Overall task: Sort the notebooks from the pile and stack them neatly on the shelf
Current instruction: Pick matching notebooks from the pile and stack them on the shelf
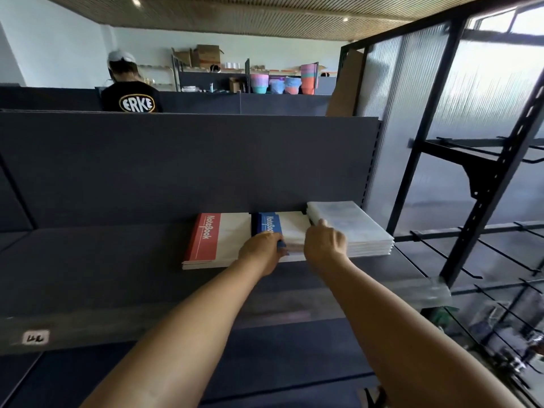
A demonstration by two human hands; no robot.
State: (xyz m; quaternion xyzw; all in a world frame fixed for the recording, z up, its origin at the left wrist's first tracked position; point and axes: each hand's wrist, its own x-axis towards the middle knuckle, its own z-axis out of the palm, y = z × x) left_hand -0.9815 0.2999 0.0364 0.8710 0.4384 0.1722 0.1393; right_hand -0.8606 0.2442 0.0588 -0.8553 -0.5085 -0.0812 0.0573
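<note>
On the dark grey metal shelf [103,260], three piles sit in a row against the back panel, toward its right end. The red-and-white stack of notebooks [216,241] lies leftmost, its covers printed "NoteBook". The blue-and-white stack of notebooks [290,231] is in the middle, just beside it. The pale stack in clear plastic wrap [353,228] is at the right, near the shelf's right edge, and stands taller than the other two.

Both hands are on the middle stack. The left hand [260,251] has its fingers curled round the near left corner, at the blue spine, gripping it. The right hand [325,245] is at the stack's near right side, where it meets the plastic-wrapped pile; its fingers are bent over that edge and the thumb is raised, but whether they pinch the notebooks or merely press against them cannot be told from this angle.

The step in hand looks like squaring up the blue stack. To do it well, both hands should press evenly inward so the covers line up, then slide the whole pile back until its far edge meets the back panel. Its near edge should come level with the red stack's. Keep a narrow gap on each side so neither neighbour is nudged askew. The wrapped pile looks slippery, so the right hand should avoid dragging it.

The source pile is not in view. Another person [129,86] stands beyond the partition, facing away.
</note>
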